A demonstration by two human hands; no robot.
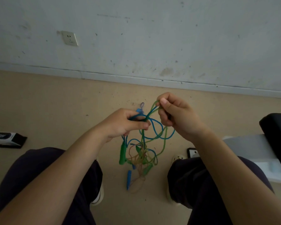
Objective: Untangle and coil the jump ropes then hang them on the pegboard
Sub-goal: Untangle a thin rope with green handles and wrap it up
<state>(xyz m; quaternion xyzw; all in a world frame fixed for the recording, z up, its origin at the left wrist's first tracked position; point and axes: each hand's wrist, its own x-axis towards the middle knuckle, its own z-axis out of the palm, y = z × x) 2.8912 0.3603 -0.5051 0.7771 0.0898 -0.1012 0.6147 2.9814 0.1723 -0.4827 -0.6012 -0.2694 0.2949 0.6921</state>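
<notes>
Above a tan floor [55,103] beside a scuffed white wall [152,38], a seated person works at a knot of jump ropes held between the knees. At far left a black-and-white box [6,138] lies on the floor, and a wall socket [70,38] sits above it. The left hand [125,124] has its fingers curled round a loop of the blue rope [154,122], with a blue handle and its striped cord [142,105] poking out beyond the knuckles. Below it a green handle [122,153] hangs upright, and a blue handle [129,179] dangles lowest, just over the floor. Between the hands the blue rope and the green rope [165,140] cross several times, and a thinner orange-brown rope [137,181] is wound through the lower mass. The right hand [177,117] pinches a raised green loop between thumb and fingertips, lifting it clear of the crossing. At far right a dark seat or case [276,135] rests on something pale.

By the look of it, the job is at an early stage: at least three ropes are tangled together, none has been freed or coiled, and no pegboard appears in view. Separating each rope, coiling it and hanging it all lie ahead.
</notes>
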